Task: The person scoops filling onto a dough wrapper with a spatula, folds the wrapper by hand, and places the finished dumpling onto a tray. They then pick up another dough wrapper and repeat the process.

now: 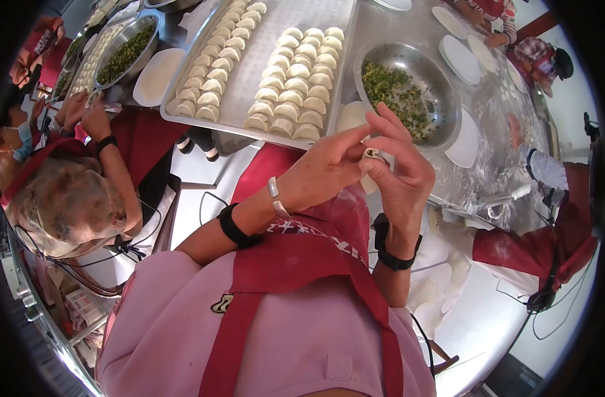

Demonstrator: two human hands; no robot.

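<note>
Folded dough piece [374,154] mostly hidden by the fingers [391,126]
Only one edge shows; whether it is filled cannot be told. Just beyond them, a pale dough round [352,118] is partly covered; farther ahead, the tray [239,89] and, leftward, a metal bowl [173,6] run off the top edge.

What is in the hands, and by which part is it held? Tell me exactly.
A folded piece of dough, pinched near its edge between the left hand and the right hand; most of it is hidden.
</note>
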